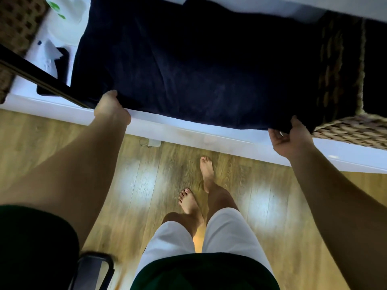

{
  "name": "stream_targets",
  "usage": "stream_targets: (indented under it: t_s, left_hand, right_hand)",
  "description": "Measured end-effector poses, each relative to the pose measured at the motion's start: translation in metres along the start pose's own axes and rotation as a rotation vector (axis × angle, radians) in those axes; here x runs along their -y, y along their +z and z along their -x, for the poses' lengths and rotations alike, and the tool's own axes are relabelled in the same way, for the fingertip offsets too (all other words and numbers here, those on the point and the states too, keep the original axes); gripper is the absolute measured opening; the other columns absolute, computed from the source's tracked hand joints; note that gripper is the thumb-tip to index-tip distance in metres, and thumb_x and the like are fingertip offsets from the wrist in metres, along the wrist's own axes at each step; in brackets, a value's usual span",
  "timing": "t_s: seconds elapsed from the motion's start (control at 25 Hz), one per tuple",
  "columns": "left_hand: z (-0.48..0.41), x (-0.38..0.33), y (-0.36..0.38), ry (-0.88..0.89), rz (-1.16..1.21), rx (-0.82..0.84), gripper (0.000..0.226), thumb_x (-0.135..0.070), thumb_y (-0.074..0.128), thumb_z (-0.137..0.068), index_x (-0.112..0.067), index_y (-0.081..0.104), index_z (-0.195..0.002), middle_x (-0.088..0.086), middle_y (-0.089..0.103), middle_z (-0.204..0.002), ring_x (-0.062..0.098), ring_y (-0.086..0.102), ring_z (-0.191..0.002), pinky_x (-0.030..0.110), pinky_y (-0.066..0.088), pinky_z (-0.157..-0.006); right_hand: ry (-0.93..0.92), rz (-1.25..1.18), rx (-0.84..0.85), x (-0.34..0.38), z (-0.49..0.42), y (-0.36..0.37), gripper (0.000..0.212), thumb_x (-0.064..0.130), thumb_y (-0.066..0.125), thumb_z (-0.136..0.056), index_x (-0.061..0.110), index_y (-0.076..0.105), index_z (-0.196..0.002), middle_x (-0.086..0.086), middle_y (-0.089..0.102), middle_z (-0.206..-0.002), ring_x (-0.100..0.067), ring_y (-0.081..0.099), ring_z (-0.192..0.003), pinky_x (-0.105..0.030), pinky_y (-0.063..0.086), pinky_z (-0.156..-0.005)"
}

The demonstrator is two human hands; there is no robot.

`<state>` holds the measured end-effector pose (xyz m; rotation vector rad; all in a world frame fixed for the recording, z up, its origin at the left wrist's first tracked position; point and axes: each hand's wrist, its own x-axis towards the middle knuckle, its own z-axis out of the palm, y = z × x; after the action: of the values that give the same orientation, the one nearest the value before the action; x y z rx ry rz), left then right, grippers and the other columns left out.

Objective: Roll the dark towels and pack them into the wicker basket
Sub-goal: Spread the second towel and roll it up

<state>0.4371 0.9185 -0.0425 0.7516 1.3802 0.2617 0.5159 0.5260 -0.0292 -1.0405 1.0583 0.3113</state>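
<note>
Left hand [112, 109] and right hand [291, 137] are pinching the near corners of the dark navy towel [188, 70], lying flat on the white counter [188, 133] beside the brown wicker basket [351, 130]; holding this edge taut and square is probably favouring a tight roll.

We're in a home here, a lived-in room by the look of it: bare feet [206, 172] and loose white shorts [228, 233] over a glossy wood-plank laminate floor [157, 164]. Up on the long white tabletop [188, 132] lies a dark navy towel [188, 70], spread flat. There's a brown woven wicker basket [356, 130] at one end and a second lattice-weave basket [18, 21] at the other.
</note>
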Motion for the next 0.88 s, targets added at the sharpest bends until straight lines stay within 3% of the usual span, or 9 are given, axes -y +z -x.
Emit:
stream_targets:
  t_s: [0.08,0.16,0.24,0.28,0.4,0.48,0.56,0.64,0.88]
  left_hand:
    - [0.002,-0.008,-0.004,0.112,-0.036,-0.052,0.043,-0.016,0.063,-0.090,-0.013,0.058,-0.133,0.009,0.062,-0.135,0.020,0.068,-0.104,0.024,0.049,-0.057]
    - [0.014,-0.024,0.002,0.271,0.062,-0.077,0.030,-0.003,0.065,-0.084,-0.015,0.065,-0.112,0.015,0.071,-0.110,0.018,0.060,-0.068,0.027,0.048,-0.056]
    - [0.021,-0.034,0.014,0.366,0.048,-0.055,0.019,0.001,0.063,-0.081,-0.012,0.058,-0.093,0.006,0.065,-0.082,0.016,0.051,-0.059,0.027,0.045,-0.056]
    - [0.023,-0.036,0.018,0.354,-0.010,-0.027,0.020,-0.004,0.066,-0.080,-0.012,0.057,-0.096,0.002,0.065,-0.084,0.016,0.057,-0.063,0.026,0.048,-0.058]
    - [0.006,-0.035,0.014,0.136,-0.045,0.032,0.047,-0.033,0.075,-0.083,-0.023,0.057,-0.125,0.003,0.068,-0.113,0.027,0.069,-0.096,0.039,0.060,-0.073]
    - [0.002,-0.036,0.006,0.116,-0.142,0.031,0.046,-0.038,0.063,-0.095,-0.025,0.050,-0.138,-0.002,0.061,-0.125,0.023,0.063,-0.107,0.031,0.059,-0.062]
    - [0.004,-0.039,0.001,0.147,-0.213,0.012,0.046,-0.040,0.057,-0.099,-0.025,0.046,-0.141,-0.003,0.059,-0.123,0.022,0.063,-0.104,0.032,0.058,-0.055]
    - [0.021,-0.050,-0.004,0.152,-0.206,0.056,0.044,-0.045,0.057,-0.097,-0.024,0.047,-0.135,0.000,0.062,-0.121,0.026,0.069,-0.096,0.040,0.062,-0.063]
    - [0.094,-0.091,-0.061,0.166,0.109,0.129,0.034,-0.034,0.058,-0.099,-0.018,0.058,-0.128,0.003,0.070,-0.114,0.018,0.074,-0.083,0.031,0.062,-0.065]
  right_hand:
    - [-0.128,0.189,-0.085,0.001,0.000,0.007,0.040,0.031,0.060,-0.099,0.018,0.052,-0.136,-0.003,0.070,-0.108,-0.022,0.075,-0.086,-0.031,0.062,-0.064]
    - [-0.407,0.350,-0.117,0.003,0.014,0.018,0.044,0.030,0.060,-0.099,0.020,0.048,-0.141,0.008,0.063,-0.105,-0.018,0.069,-0.095,-0.031,0.062,-0.078]
    - [-0.625,0.498,-0.092,0.000,0.030,0.027,0.042,0.032,0.059,-0.099,0.019,0.052,-0.139,0.017,0.061,-0.105,-0.010,0.063,-0.103,-0.019,0.052,-0.091]
    - [-0.666,0.535,-0.055,-0.003,0.034,0.030,0.040,0.033,0.058,-0.099,0.020,0.054,-0.137,0.017,0.061,-0.109,-0.008,0.061,-0.107,-0.018,0.048,-0.093]
    - [-0.574,0.435,0.001,-0.011,0.018,0.033,0.039,0.031,0.057,-0.099,0.029,0.048,-0.137,0.012,0.059,-0.120,-0.015,0.058,-0.116,-0.037,0.055,-0.097]
    - [-0.375,0.302,-0.057,-0.010,0.005,0.030,0.044,0.032,0.057,-0.100,0.027,0.044,-0.142,0.003,0.058,-0.126,-0.025,0.064,-0.111,-0.045,0.062,-0.081]
    - [-0.183,0.131,-0.073,-0.003,0.001,0.022,0.040,0.026,0.054,-0.102,0.020,0.047,-0.140,-0.008,0.064,-0.124,-0.031,0.074,-0.093,-0.044,0.064,-0.069]
    - [-0.102,-0.028,-0.043,0.012,0.012,0.015,0.033,0.016,0.052,-0.102,0.013,0.053,-0.135,-0.015,0.069,-0.118,-0.034,0.076,-0.085,-0.043,0.063,-0.068]
    - [-0.170,-0.404,0.169,0.055,0.099,-0.007,0.021,0.008,0.045,-0.102,0.008,0.066,-0.106,-0.004,0.074,-0.072,-0.016,0.074,-0.064,-0.024,0.058,-0.061]
